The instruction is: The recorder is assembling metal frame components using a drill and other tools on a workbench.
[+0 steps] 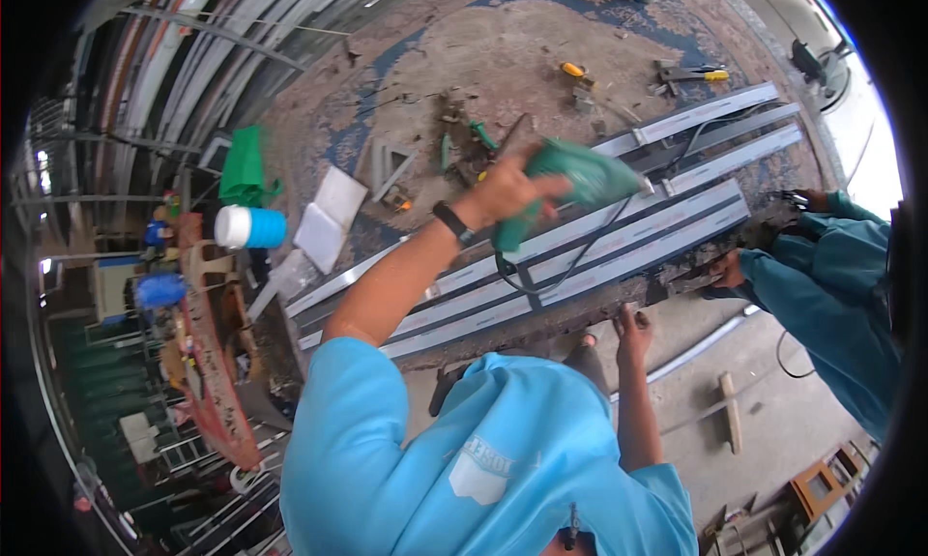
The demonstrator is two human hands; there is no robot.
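My left hand [507, 194], a dark band on its wrist, is closed around the handle of a green corded power drill [586, 173], blurred by motion. The drill's tip points right, close to a small bracket on the long metal profiles [638, 225], which lie side by side across the table with pale protective film on them. A black cord [577, 263] loops from the handle over the profiles. Low beside the table's near edge is my right hand [633, 332], its fingers curled; whatever they hold is too small to make out.
A co-worker in teal clothes [822, 290] is at the right with a hand at the table edge. Pliers [691, 73], a yellow-handled tool [572, 70] and metal scraps lie on the patterned table cover [541, 34]. A blue-and-white jug [253, 227] stands left.
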